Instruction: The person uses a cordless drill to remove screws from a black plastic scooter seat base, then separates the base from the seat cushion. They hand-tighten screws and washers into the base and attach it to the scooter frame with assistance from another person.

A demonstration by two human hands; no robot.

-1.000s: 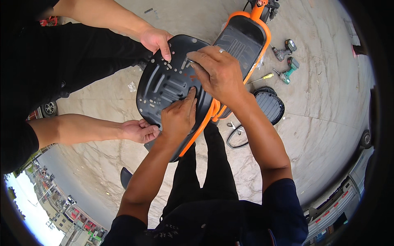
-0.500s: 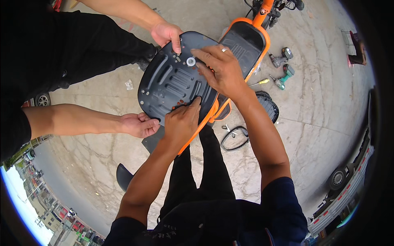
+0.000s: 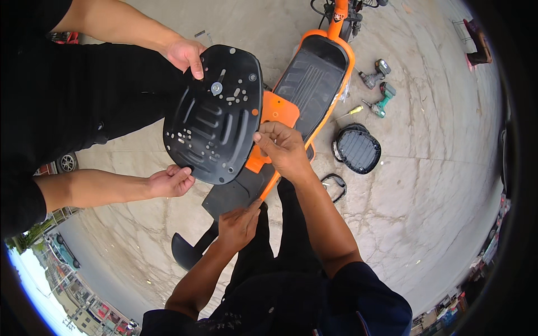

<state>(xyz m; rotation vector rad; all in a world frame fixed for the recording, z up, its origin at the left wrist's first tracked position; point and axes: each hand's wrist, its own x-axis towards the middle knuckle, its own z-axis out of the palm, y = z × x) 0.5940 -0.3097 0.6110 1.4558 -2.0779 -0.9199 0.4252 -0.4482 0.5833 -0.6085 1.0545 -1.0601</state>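
A black, slotted seat base plate (image 3: 210,120) is held up left of an orange scooter (image 3: 347,61). A co-worker's hands grip its left side, one at the far edge (image 3: 186,56), one at the near edge (image 3: 172,182). My right hand (image 3: 283,148) pinches the plate's right edge between thumb and fingers. A round metal washer (image 3: 217,88) sits on the plate. My left hand (image 3: 240,224) is closed at the scooter's orange frame tube (image 3: 270,186), its fingertips touching it. An orange mounting bracket (image 3: 280,109) shows beside the plate, partly covered by it.
On the concrete right of the scooter lie a grey power drill (image 3: 374,75), a green power drill (image 3: 382,101), a yellow-handled screwdriver (image 3: 354,111), a black tray-like shell (image 3: 358,148) and a black ring-shaped part (image 3: 335,187). A black fender (image 3: 188,252) sticks out near my left arm.
The plate has turned and moved left off the scooter, exposing the orange bracket. My left hand has gone from the plate to the frame tube; my right hand has shifted to the plate's edge.
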